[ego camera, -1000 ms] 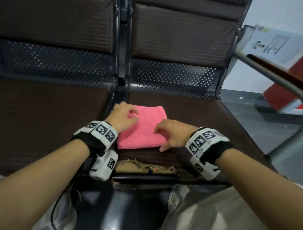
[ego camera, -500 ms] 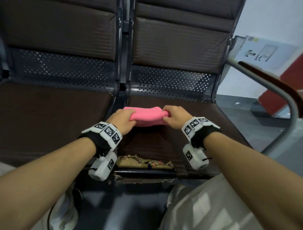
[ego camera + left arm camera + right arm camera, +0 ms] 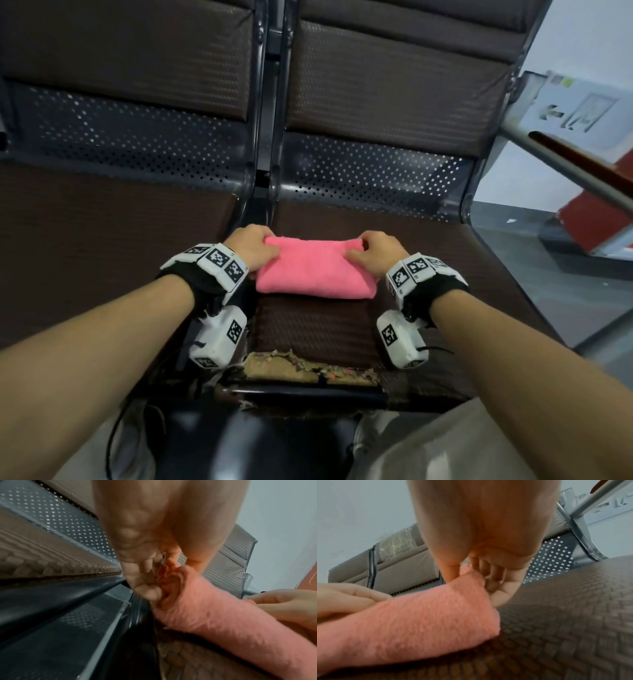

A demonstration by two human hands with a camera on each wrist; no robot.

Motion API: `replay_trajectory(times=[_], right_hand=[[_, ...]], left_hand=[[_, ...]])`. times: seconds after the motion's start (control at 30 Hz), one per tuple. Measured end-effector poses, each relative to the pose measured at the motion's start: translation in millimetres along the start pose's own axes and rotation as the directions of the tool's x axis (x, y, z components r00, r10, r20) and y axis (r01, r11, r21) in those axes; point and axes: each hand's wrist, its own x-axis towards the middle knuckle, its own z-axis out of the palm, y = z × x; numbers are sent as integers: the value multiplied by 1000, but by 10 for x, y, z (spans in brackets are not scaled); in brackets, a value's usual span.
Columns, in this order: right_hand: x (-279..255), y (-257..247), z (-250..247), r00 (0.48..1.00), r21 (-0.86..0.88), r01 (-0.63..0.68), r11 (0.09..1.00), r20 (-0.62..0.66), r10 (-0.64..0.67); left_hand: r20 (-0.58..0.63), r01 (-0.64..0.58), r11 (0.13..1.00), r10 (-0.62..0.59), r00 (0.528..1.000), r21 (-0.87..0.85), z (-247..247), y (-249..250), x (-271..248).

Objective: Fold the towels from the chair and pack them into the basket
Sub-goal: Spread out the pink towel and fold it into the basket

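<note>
Pink towel (image 3: 313, 269), folded, lying on the chair seat (image 3: 462, 274). My left hand (image 3: 251, 248) and right hand (image 3: 378, 251) pinch its far corners, fingers curled. Soft, light, floppy: best gripped through all layers at both ends.

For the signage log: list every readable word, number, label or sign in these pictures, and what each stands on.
No readable words or numbers.
White wall sign: an arrow pointing left and a pictogram; any lettering is too blurred.
Wrist bands on the left hand and right hand: black-and-white square marker codes, no text.
Pink towel: no label visible.
</note>
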Motion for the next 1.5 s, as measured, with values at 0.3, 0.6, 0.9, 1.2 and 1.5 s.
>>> replay_trajectory(times=[0.3, 0.6, 0.9, 1.2, 1.5], right_hand=[[97, -83, 165, 957, -91, -226, 970, 166, 238], [-97, -550, -546, 967, 202, 253, 946, -74, -243], [-1027, -677, -1447, 805, 259, 572, 778, -360, -472], [-2521, 1, -1621, 641, 410, 679, 609, -735, -220], [-3631, 1346, -1207, 610, 537, 516, 667, -777, 154]], left_hand=[[34, -6, 999, 4, 999, 34, 164, -55, 177], [61, -255, 966, 253, 966, 35, -321, 296, -34], [-21, -531, 843, 532, 847, -82, -810, 1216, -782], [-17, -652, 758, 653, 757, 17, -609, 1777, -1940], [213, -776, 631, 757, 618, 11, 550, 2387, -2679]])
